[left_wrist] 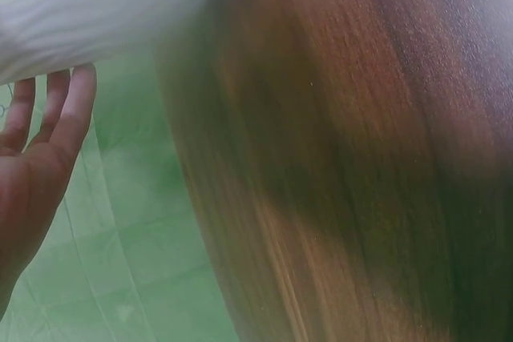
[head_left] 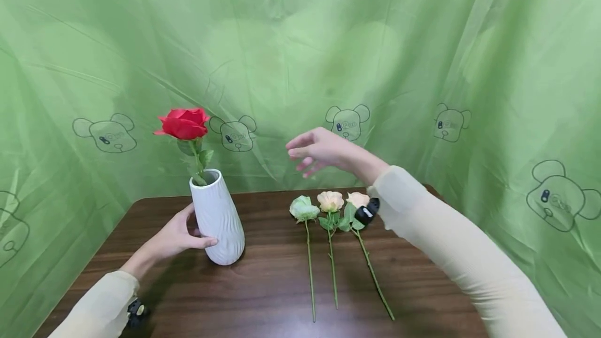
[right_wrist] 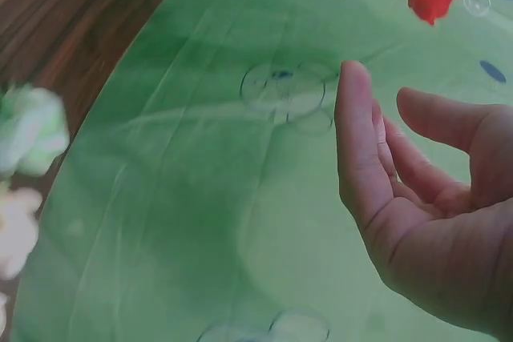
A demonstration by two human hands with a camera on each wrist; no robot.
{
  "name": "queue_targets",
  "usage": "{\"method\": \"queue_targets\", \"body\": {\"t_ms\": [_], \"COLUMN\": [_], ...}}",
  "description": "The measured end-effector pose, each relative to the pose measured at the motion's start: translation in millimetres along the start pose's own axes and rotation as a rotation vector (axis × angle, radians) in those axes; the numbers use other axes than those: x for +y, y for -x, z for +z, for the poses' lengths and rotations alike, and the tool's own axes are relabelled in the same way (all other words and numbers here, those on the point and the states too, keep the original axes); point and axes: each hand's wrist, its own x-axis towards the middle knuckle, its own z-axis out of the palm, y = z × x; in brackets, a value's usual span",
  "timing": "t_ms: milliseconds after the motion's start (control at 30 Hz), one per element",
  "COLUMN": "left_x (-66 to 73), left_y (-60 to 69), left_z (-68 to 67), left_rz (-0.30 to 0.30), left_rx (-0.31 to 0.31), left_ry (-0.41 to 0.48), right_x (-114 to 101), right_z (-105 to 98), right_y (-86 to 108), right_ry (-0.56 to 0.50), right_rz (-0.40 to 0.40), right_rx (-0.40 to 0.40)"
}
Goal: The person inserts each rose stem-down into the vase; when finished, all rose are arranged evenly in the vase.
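Observation:
A white ribbed vase (head_left: 219, 223) stands on the table's left part, with a red rose (head_left: 184, 124) rising from its mouth. The left hand (head_left: 176, 233) holds the vase from its left side, thumb across the front. In the left wrist view, fingertips (left_wrist: 82, 78) touch the vase (left_wrist: 96, 14). Above the back of the table, the right hand (head_left: 324, 149) hovers with loosely bent fingers and holds nothing. Below it lie a pale green rose (head_left: 303, 208) and two peach roses, one in the middle (head_left: 331, 201) and one at right (head_left: 358, 200), partly hidden by the wrist strap.
The dark wooden table (head_left: 267, 286) has its back edge close to a green curtain (head_left: 300, 56) printed with bear heads. The curtain also hangs along both sides. Flower stems (head_left: 310, 275) point toward the table's front.

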Motion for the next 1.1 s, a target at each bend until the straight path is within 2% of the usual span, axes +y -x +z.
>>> {"method": "queue_targets", "body": {"t_ms": [233, 400, 600, 767, 900, 1000, 1100], "left_x": [0.4, 4.4, -3.2, -9.0, -14.1, -16.4, -16.4], "left_y": [4.2, 8.7, 16.0, 3.7, 1.8, 4.6, 2.5], "left_z": [2.3, -0.4, 3.1, 12.9, 16.8, 16.9, 15.0], "left_rz": [-0.02, -0.028, -0.016, 0.016, 0.028, 0.012, 0.002], "left_rx": [0.018, 0.022, 0.031, 0.013, 0.021, 0.029, 0.021], "left_ry": [0.015, 0.001, 0.017, 0.043, 0.053, 0.063, 0.052], "right_x": [51, 82, 136, 192, 232, 255, 268], "right_z": [-35, -46, -39, -38, -31, -20, -11], "right_y": [39.4, 57.9, 72.9, 88.5, 91.9, 90.6, 90.6], "right_ry": [0.01, -0.02, -0.066, -0.117, -0.164, -0.177, -0.172], "right_rz": [0.046, 0.086, 0.114, 0.135, 0.15, 0.189, 0.241], "right_rx": [0.063, 0.09, 0.087, 0.086, 0.091, 0.128, 0.188]}}
